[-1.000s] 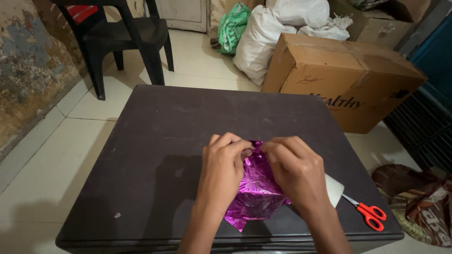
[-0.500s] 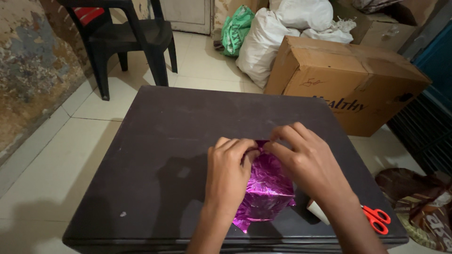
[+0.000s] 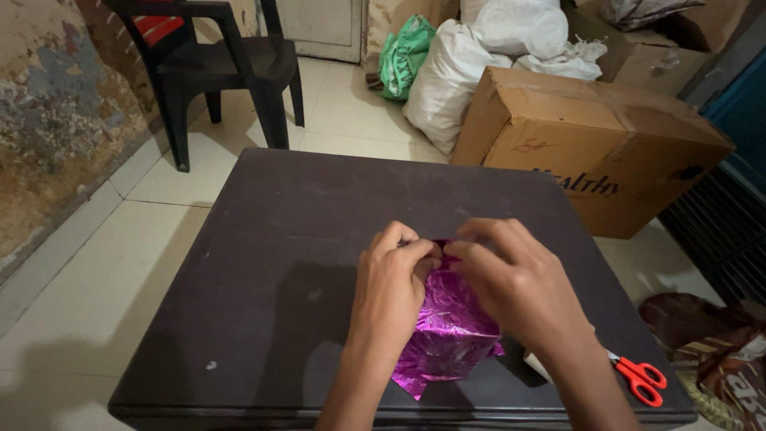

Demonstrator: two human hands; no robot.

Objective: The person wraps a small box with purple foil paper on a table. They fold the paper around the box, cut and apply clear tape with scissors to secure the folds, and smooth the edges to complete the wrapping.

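Observation:
A small object wrapped in shiny magenta foil paper (image 3: 449, 327) lies on the dark table top (image 3: 319, 215) near its front edge. My left hand (image 3: 392, 287) pinches the foil's top fold from the left side. From the right, my right hand (image 3: 519, 291) pinches the same fold, its fingertips meeting the left hand's above the wrapped object. A loose foil corner sticks out toward the table's front edge. What is inside the foil is hidden.
Red-handled scissors (image 3: 638, 377) and a white roll (image 3: 536, 365), partly behind my right forearm, lie at the table's right front. A black plastic chair (image 3: 223, 64) stands on the far left. A large cardboard box (image 3: 598, 136), white sacks (image 3: 471, 72), and a green bag (image 3: 403, 56) sit behind.
Both hands stay pinched on the foil's top fold; the fingers shifted slightly along it. The view moved a little, and my right arm now covers more of the white roll.

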